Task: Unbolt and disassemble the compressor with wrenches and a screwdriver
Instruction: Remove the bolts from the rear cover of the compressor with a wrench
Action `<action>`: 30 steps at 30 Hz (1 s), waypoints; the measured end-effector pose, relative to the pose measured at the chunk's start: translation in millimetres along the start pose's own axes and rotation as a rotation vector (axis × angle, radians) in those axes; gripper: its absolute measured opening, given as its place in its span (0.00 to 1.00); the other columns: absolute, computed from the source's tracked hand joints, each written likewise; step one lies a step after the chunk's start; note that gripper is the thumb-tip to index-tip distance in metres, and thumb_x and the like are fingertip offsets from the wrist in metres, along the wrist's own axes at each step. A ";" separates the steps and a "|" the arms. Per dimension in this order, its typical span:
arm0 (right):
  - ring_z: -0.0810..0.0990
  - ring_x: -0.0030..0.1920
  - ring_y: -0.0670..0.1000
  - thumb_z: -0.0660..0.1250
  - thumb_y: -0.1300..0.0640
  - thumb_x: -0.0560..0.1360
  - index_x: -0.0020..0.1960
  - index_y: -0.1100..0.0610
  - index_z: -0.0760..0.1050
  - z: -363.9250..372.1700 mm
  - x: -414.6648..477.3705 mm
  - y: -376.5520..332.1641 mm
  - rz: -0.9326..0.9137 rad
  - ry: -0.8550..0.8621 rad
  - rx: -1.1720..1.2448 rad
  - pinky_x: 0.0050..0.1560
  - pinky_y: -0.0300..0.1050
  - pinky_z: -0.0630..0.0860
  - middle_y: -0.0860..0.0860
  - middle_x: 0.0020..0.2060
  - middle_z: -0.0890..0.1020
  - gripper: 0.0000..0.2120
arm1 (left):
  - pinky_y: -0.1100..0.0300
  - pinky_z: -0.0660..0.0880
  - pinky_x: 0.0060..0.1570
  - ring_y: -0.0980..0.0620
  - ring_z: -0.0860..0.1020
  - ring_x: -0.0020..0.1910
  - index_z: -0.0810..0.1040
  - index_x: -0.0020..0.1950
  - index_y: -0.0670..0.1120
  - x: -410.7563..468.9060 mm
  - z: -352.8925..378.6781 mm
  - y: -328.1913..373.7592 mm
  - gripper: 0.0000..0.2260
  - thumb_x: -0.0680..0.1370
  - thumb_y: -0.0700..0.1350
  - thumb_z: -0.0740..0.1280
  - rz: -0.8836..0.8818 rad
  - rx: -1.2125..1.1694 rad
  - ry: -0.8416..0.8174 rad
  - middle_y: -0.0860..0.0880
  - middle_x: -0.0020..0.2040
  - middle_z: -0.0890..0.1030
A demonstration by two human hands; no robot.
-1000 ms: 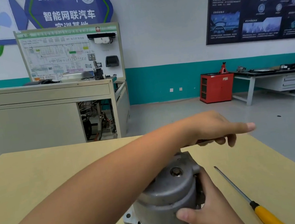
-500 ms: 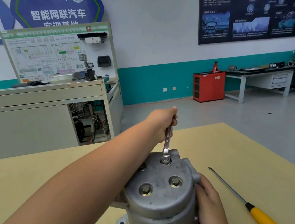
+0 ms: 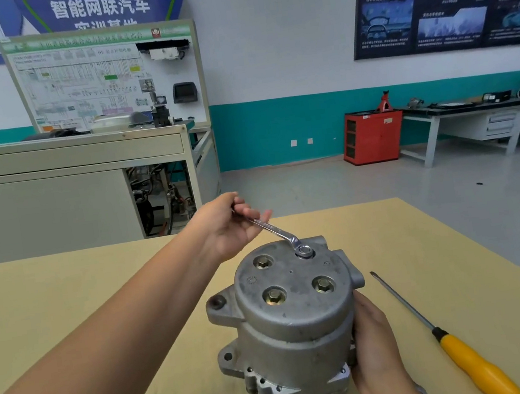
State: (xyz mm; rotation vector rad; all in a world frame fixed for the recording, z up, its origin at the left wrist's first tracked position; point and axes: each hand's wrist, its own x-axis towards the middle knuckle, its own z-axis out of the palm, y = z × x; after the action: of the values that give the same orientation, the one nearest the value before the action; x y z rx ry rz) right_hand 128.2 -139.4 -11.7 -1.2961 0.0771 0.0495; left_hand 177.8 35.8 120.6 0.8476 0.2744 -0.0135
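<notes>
The grey cast-metal compressor (image 3: 297,318) stands upright near the front edge of my pale yellow wooden table (image 3: 64,291), its round end cap facing up with four hex bolts. A slim silver ring wrench (image 3: 278,232) sits over the far right bolt (image 3: 304,250). My left hand (image 3: 229,224) pinches the wrench handle, fingers curled. My right hand (image 3: 374,344) clasps the compressor's right side. Just right lies a yellow-handled screwdriver (image 3: 452,341).
</notes>
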 end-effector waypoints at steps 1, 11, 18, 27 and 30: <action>0.77 0.41 0.55 0.57 0.57 0.80 0.40 0.54 0.81 0.0 0.2 0.5 -0.004 -0.002 -0.011 0.28 0.41 0.71 0.57 0.46 0.81 0.16 | 0.57 0.78 0.31 0.56 0.64 0.22 0.65 0.33 0.45 -3.9 -5.4 0.0 0.18 0.83 0.45 0.54 0.024 -0.043 -0.004 0.51 0.23 0.64; 0.73 0.31 0.47 0.57 0.59 0.79 0.30 0.49 0.77 6.1 3.0 -0.5 -0.071 -0.039 -0.076 0.26 0.37 0.67 0.46 0.28 0.78 0.21 | 0.51 0.77 0.43 0.52 0.65 0.28 0.64 0.36 0.45 -48.2 -38.2 -14.1 0.15 0.82 0.45 0.50 0.287 -0.364 -0.009 0.49 0.29 0.64; 0.73 0.30 0.46 0.56 0.59 0.79 0.30 0.50 0.76 4.6 6.4 1.7 -0.071 -0.052 -0.081 0.28 0.39 0.67 0.47 0.28 0.78 0.21 | 0.53 0.80 0.45 0.51 0.77 0.34 0.73 0.43 0.41 -89.7 -48.3 -42.6 0.14 0.81 0.44 0.52 0.605 -0.207 -0.086 0.48 0.32 0.73; 0.73 0.34 0.51 0.58 0.58 0.76 0.28 0.52 0.75 1.6 6.0 3.4 -0.013 -0.056 -0.031 0.33 0.42 0.68 0.50 0.29 0.77 0.18 | 0.53 0.74 0.57 0.50 0.78 0.47 0.73 0.45 0.49 -111.2 -48.5 -96.7 0.16 0.82 0.57 0.53 1.375 0.722 -0.286 0.55 0.43 0.75; 0.73 0.38 0.54 0.58 0.59 0.77 0.34 0.52 0.76 2.9 8.3 6.0 -0.030 -0.080 -0.037 0.36 0.47 0.69 0.52 0.32 0.77 0.15 | 0.54 0.74 0.57 0.51 0.74 0.43 0.69 0.44 0.46 -112.4 -34.9 -96.0 0.17 0.82 0.56 0.50 1.507 1.016 -0.430 0.53 0.42 0.72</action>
State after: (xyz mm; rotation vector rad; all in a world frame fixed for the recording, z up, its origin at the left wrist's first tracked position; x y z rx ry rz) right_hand 136.1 -135.0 -17.4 -1.3302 -0.0119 0.0776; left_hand 49.6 -13.0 55.3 1.8412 -0.9083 1.1399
